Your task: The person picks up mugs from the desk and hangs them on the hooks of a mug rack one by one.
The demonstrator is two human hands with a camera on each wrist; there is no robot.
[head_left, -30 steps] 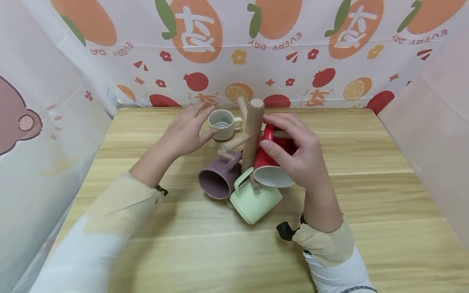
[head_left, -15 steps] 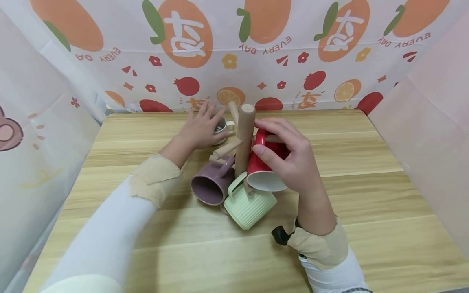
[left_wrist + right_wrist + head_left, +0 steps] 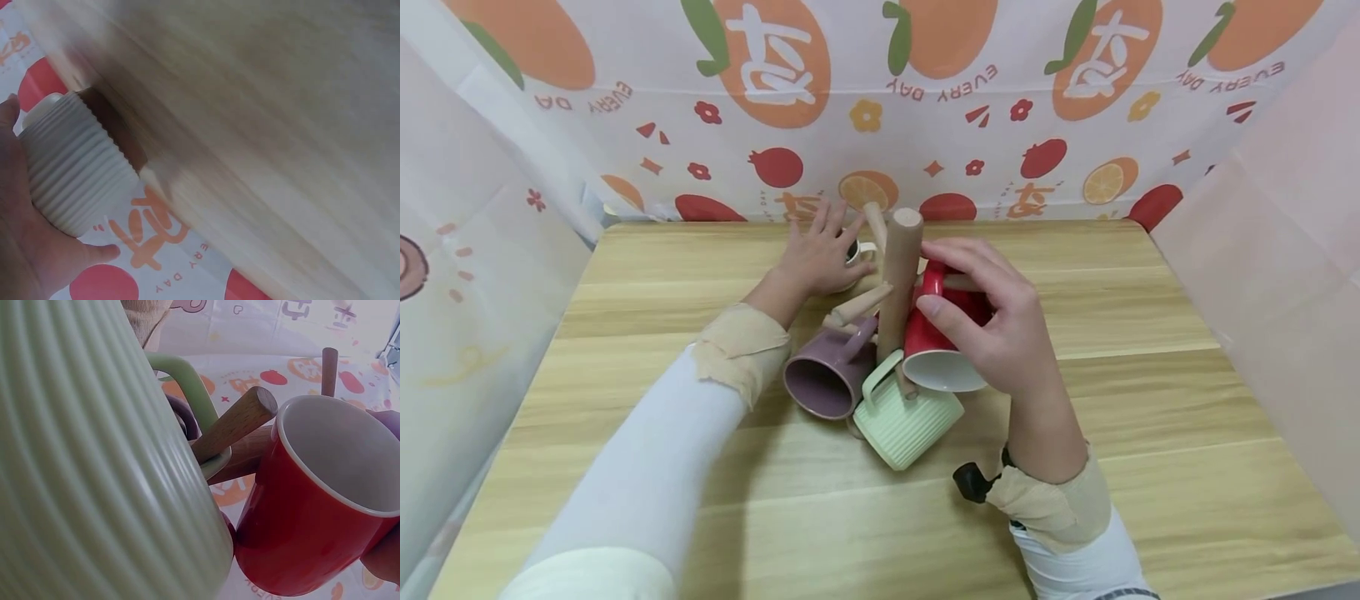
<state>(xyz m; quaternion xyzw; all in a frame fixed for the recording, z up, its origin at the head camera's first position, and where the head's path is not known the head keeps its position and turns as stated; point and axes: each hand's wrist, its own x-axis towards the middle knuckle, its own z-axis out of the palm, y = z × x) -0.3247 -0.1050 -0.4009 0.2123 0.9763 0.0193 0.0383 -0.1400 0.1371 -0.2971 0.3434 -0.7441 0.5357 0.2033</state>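
My left hand point(image 3: 820, 254) reaches over a small cream ribbed mug point(image 3: 78, 165) at the table's back, fingers spread and mostly straight. The hand covers much of it in the head view; its handle faces the wooden mug tree point(image 3: 898, 283). My right hand point(image 3: 1000, 325) holds a red mug point(image 3: 287, 531) with a white inside, thumb and fingers about its handle. The red mug is on a peg at the post's right, its mouth tilted down toward me. A pale green ribbed mug point(image 3: 910, 425) and a purple mug point(image 3: 853, 367) hang by their handles, lower down.
Light wood table point(image 3: 1150, 433) lies under everything. A fruit-printed white curtain point(image 3: 977, 125) hangs behind its back edge, with more curtain at both sides. Bare pegs point(image 3: 859, 306) stick out from the post toward the left and back.
My left hand has moved right onto the cream mug and now covers much of it. The right hand stays on the red mug. The head view has shifted slightly.
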